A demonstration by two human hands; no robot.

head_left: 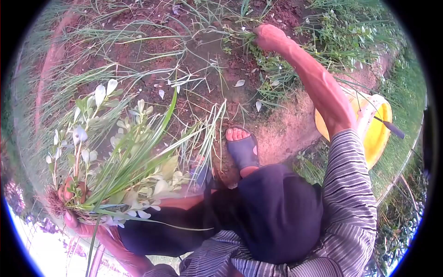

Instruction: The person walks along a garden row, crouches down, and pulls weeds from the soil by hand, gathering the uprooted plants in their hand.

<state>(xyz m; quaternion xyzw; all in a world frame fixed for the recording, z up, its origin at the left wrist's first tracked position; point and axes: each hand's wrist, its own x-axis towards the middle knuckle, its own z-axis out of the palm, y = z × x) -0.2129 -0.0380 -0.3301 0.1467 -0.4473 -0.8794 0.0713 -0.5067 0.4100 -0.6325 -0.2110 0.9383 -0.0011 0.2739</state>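
Observation:
My left hand (83, 228) is closed around a bunch of pulled weeds (134, 180), with broad pale leaves, long grass blades and a clump of roots at its left end. The bunch covers part of the fingers. My right hand (272, 38) reaches far forward, its fingers closed low among green weeds (263, 60) at the soil. What sits between those fingers is hidden. Thin onion-like plants (152, 34) lean over the reddish soil to the left of that hand.
A yellow plastic container (385, 138) stands to the right, with a dark-handled tool (392, 128) across it. My sandalled foot (242, 147) rests on the bed's near edge. Dense weeds (341, 32) grow at the upper right. Loose leaves (239, 83) lie on the soil.

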